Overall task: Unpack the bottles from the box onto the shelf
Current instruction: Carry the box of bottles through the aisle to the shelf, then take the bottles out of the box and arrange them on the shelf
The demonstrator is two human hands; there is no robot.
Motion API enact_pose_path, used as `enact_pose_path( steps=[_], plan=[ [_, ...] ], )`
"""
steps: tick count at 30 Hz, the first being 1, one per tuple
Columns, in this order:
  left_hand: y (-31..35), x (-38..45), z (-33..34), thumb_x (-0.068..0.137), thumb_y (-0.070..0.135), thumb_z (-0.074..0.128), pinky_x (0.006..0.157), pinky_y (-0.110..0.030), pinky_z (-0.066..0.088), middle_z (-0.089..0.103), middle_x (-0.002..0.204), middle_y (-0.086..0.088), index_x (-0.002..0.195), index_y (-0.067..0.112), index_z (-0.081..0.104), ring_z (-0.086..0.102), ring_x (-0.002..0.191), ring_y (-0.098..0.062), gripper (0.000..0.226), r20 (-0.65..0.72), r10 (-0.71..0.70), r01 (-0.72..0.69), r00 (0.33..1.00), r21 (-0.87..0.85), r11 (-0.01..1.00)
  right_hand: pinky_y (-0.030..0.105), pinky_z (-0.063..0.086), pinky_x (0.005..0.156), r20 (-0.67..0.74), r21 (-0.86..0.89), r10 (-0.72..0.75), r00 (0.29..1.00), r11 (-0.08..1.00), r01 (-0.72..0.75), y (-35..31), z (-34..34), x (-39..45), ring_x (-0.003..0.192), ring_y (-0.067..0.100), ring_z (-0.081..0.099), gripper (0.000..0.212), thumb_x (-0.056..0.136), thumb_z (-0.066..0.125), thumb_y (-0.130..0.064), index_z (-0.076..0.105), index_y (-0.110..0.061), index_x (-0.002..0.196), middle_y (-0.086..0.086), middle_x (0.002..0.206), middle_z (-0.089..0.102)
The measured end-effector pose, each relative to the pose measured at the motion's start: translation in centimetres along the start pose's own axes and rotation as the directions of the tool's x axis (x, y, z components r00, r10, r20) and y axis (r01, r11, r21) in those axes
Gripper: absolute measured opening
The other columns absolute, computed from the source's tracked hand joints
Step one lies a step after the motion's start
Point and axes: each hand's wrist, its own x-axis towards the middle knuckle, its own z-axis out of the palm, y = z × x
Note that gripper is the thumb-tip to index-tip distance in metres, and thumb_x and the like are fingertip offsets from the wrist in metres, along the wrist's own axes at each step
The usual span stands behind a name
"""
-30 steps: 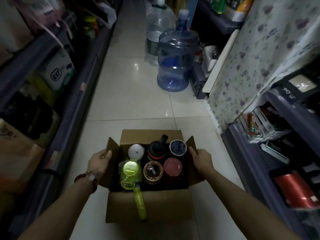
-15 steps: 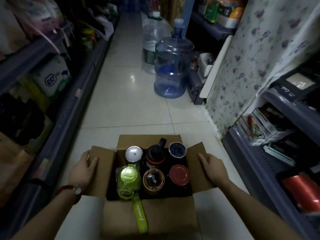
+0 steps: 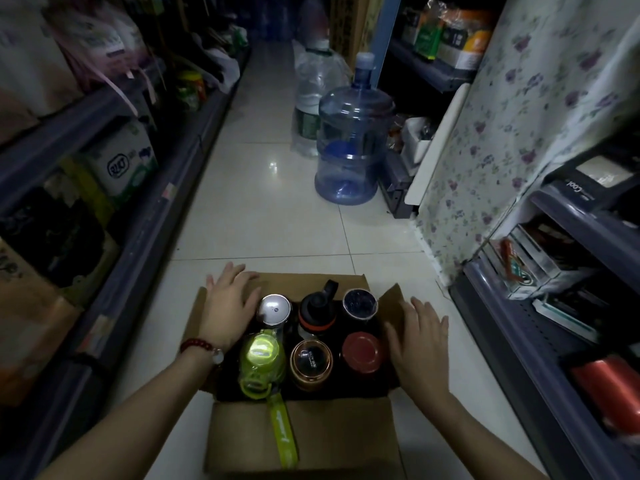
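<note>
Both hands have left the side flaps, the left hand [image 3: 230, 308] now flat on the far flap, the right hand [image 3: 417, 344] spread over the right one, neither grasping, so the box [image 3: 301, 441] lies open on the floor, all six bottles [image 3: 311, 360] inside, shelf [image 3: 540, 341] unstocked.

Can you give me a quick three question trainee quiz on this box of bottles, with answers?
1. How many bottles stand in the box?
2. True or false: the left hand grips the silver-lidded bottle.
3. Which bottle trails a strap over the box's near flap: A the green bottle, B the red-lidded bottle?

Key
1. Six, in two rows of three.
2. False; it lies open on the left flap, as the right hand does on the right.
3. A.
</note>
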Motion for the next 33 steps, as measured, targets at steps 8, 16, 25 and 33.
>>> enact_pose_path(
  steps=[8,16,25,33],
  plan=[
    [1.4,1.2,0.9,0.09,0.038,0.057,0.099,-0.025,0.035,0.053,0.131,0.005,0.125,0.03,0.056,0.049,0.12,-0.013,0.036,0.254,0.014,0.088,0.967,-0.385,0.919,0.039,0.024,0.115,0.011,0.306,-0.142,0.99,0.943,0.132,-4.5,-1.6,-2.0,0.141,0.021,0.032,0.061,0.089,0.036,-0.051,0.044,-0.015,0.138,0.005,0.147,0.042],
    [-1.6,1.2,3.3,0.063,0.074,0.064,0.107,-0.032,0.041,0.055,0.129,0.018,0.115,0.055,0.057,0.051,0.123,-0.005,0.056,0.465,0.129,0.182,0.876,-0.566,0.804,0.013,0.035,0.104,0.194,0.678,0.07,0.979,0.711,-0.185,-4.9,2.6,-4.4,0.134,0.005,0.035,0.063,0.081,0.04,-0.065,0.035,-0.04,0.138,-0.011,0.148,0.034],
    [-2.0,1.3,4.3,0.052,0.052,0.084,0.103,-0.034,0.046,0.056,0.125,0.02,0.115,0.05,0.059,0.054,0.119,-0.009,0.068,0.458,0.109,0.22,0.882,-0.605,0.765,-0.002,0.037,0.077,0.209,0.652,0.208,0.956,0.699,-0.294,-5.5,3.9,-3.7,0.115,0.007,0.044,0.076,0.074,0.078,-0.037,0.042,-0.024,0.138,-0.011,0.128,0.039],
    [-1.9,1.5,4.2,0.026,0.068,0.082,0.089,-0.027,0.052,0.062,0.112,0.019,0.098,0.059,0.058,0.062,0.101,-0.008,0.077,0.455,0.114,0.193,0.883,-0.573,0.796,0.015,0.038,0.083,0.215,0.66,0.326,0.921,0.647,-0.382,-5.9,3.6,-3.1,0.111,0.009,0.047,0.087,0.066,0.083,-0.041,0.04,-0.025,0.14,-0.006,0.124,0.046]
  ],
)
